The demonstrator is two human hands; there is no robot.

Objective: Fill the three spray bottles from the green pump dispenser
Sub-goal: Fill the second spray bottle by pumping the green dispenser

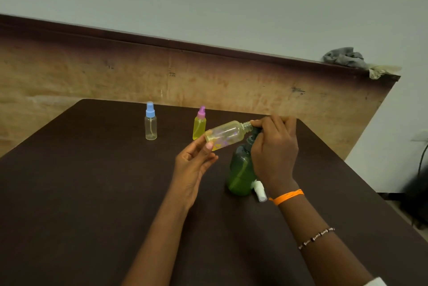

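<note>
Left hand (193,165) pinches uncapped bottle (225,134) by base, long axis near-horizontal, neck pointing right at pump spout. Right hand (274,146) closed over green dispenser (239,170) head, mid-table.

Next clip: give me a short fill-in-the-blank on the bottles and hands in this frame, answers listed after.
1. The spray bottle with the pink cap holds ____ liquid.
2. The uncapped bottle is held tilted by the ____ hand.
3. The right hand rests on top of the ____ pump dispenser.
4. The bottle with the ____ cap looks empty.

Missing words: yellow; left; green; blue
</note>
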